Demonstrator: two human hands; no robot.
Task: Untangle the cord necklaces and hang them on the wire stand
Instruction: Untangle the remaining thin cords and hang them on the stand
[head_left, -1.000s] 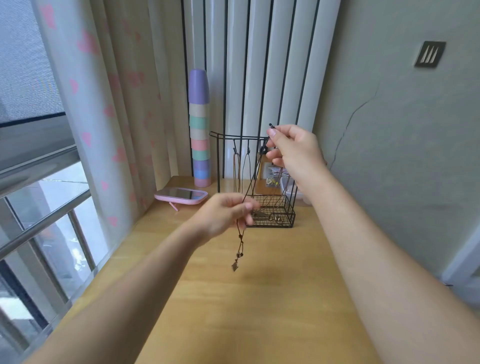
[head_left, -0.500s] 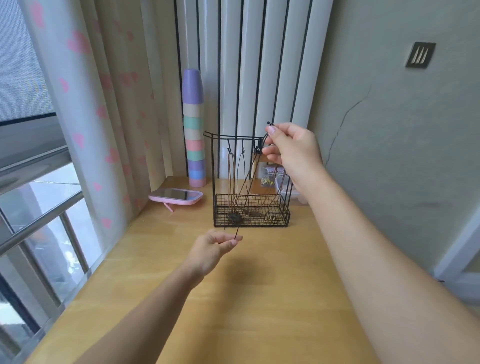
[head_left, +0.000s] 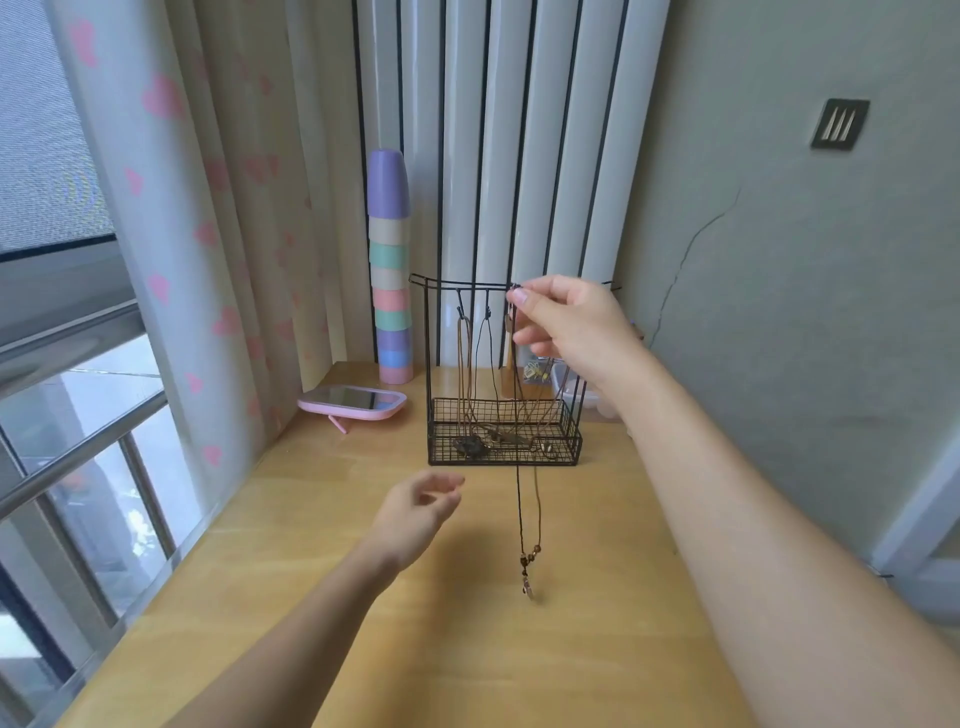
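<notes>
— Where is the necklace (head_left: 519, 499) held?
— It is pinched by the right hand (head_left: 566, 327) at the top bar of the stand (head_left: 501, 460), mid-frame; its pendant (head_left: 529, 590) is hung lower centre. The left hand (head_left: 415, 512) is held loose, empty.
— The loop should be slipped onto the bar, seemingly free there, steadily.

The right arm (head_left: 727, 493) extends forward from the lower right, bare, with the wrist raised. The right hand (head_left: 571, 330) is held high. Its thumb and forefinger pinch the top of a cord necklace (head_left: 518, 499), and the other fingers curl beneath. The left arm (head_left: 291, 623) reaches forward from the lower left, lower than the right. The left hand (head_left: 415, 514) holds nothing; its fingers are loosely curled, with the thumb and forefinger tips close together.
</notes>
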